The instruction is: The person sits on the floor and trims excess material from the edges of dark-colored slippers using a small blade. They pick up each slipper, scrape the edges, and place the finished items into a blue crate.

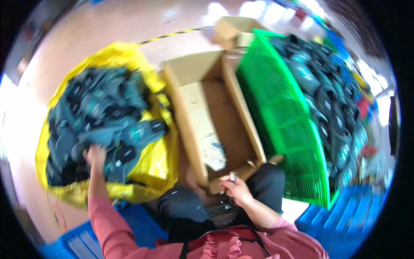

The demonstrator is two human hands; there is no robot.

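Left hand (95,156) perhaps on shoe (79,152); carton (243,110) between sack (152,168), crate (280,108)

The left hand (95,156) touches grey shoes (100,101) in a yellow sack (156,166), while the right hand (237,191) has a small object (233,176) in its grip by a cardboard box (185,127) beside a green basket (280,116).

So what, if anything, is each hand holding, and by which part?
Right hand: a small object, gripped below its exposed end. Left hand: at grey shoes, hold unclear.
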